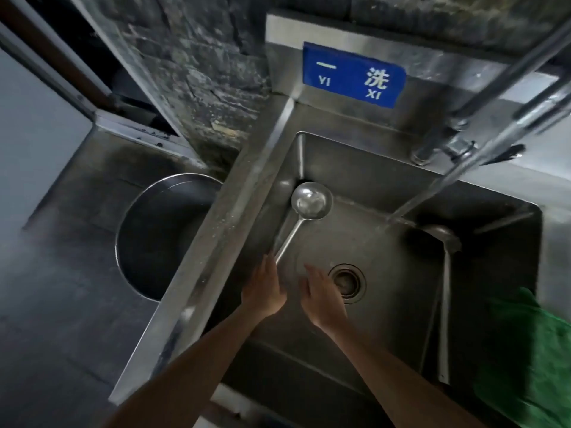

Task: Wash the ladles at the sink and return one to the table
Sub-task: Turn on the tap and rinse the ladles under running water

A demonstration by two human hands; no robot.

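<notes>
Two steel ladles lie in the steel sink (364, 168). One ladle (311, 200) rests by the left wall, bowl up toward the far corner, its handle slanting down to the fingertips of my left hand (262, 288). That hand's fingers are stretched out at the handle's end and not wrapped around it. My right hand (324, 301) hovers open just left of the drain (346, 282), holding nothing. The other ladle (442, 239) lies at the right, its bowl under the running water (408, 208) and its long handle pointing toward me.
The tap (460, 146) reaches in from the upper right. A green cloth (531, 350) hangs over the sink's right rim. A round metal basin (160, 239) sits low on the left of the sink. A blue sign (353, 74) is on the backsplash.
</notes>
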